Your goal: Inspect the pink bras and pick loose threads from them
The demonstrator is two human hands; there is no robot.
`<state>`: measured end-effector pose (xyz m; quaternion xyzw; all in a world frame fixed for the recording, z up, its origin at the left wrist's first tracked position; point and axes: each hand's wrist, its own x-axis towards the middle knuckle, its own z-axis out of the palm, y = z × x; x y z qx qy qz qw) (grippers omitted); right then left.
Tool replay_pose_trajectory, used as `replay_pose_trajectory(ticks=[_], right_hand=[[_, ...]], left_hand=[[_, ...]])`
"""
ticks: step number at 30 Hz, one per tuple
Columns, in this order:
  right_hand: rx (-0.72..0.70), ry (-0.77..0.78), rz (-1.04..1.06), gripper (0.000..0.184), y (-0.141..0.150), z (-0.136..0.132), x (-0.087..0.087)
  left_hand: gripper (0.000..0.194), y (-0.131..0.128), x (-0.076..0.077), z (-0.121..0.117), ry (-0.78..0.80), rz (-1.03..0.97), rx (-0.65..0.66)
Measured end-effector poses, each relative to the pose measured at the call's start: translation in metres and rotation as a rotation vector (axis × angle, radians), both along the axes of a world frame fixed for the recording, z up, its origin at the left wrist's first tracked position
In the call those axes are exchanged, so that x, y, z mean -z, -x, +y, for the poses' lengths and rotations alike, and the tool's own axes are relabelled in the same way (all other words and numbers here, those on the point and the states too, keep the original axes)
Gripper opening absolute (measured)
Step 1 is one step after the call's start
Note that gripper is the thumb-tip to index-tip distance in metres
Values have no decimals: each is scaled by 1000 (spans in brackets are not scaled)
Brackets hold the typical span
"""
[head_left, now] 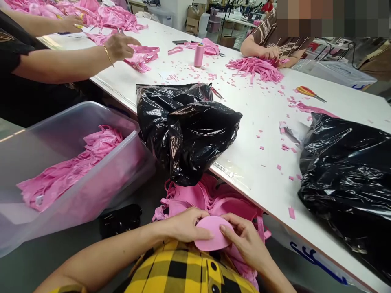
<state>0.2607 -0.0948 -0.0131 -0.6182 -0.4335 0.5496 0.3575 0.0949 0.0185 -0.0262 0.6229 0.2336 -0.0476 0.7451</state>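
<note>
Between my two hands is a pink oval pad [214, 234], smooth and slightly rounded, like a bra cup insert. My left hand [191, 226] grips its left edge, thumb lying on top and fingers hidden underneath. On the other edge my right hand [242, 236] pinches it with thumb and fingers. Pink bras [195, 197] with moulded cups and straps lie in a pile on my lap, just beyond and below the pad. A black plastic bag [192, 130] hangs over the table edge past the bras.
A clear plastic bin [122, 158] with pink fabric stands at left. Another black bag [345, 175] covers the table's [244, 171] right end. Yellow-handled scissors [307, 92], a pink thread spool [198, 55] and fabric scraps lie on top. Two co-workers [70, 61] [265, 44] handle pink pieces.
</note>
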Motion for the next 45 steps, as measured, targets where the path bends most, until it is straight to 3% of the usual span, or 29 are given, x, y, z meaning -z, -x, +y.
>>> replay_pose_trajectory(ticks=[2,5,10,16,21,24,28,31,34,36,41,45], right_hand=[[42,1,77,41,1,-4,6],[-59,-76,78,54,-3,-13,11],[-250,-335,-170,27,-10,-10,11],[-148,-393,-163,23,-4,-8,17],[140,-381,-165,11,11,-15,29],[321,-283,6,9,25,-15,33],[508,-105,314,29,36,-12,33],[470,-64,263,34,34,-10,32],[465,-77,156,31,30,-8,32],[455,-55,203,31,29,-8,32],[261,137,475,39,28,-8,33],[339,193,548,53,28,-8,36]], left_hand=[[36,1,3,-3,273,22,-87],[47,2,5,-4,586,62,-158],[36,-1,-2,3,695,52,-131],[27,-7,-5,2,689,77,-135],[39,-7,-9,-2,561,60,-143],[41,-5,-10,-5,415,92,-145],[44,-3,-14,-8,292,118,-126],[44,-3,-19,-7,213,147,-110],[40,-4,-22,-7,-3,110,-152],[34,-4,-20,-8,-81,94,-178],[33,3,-10,-11,78,202,-186],[36,7,-6,-12,195,193,-309]])
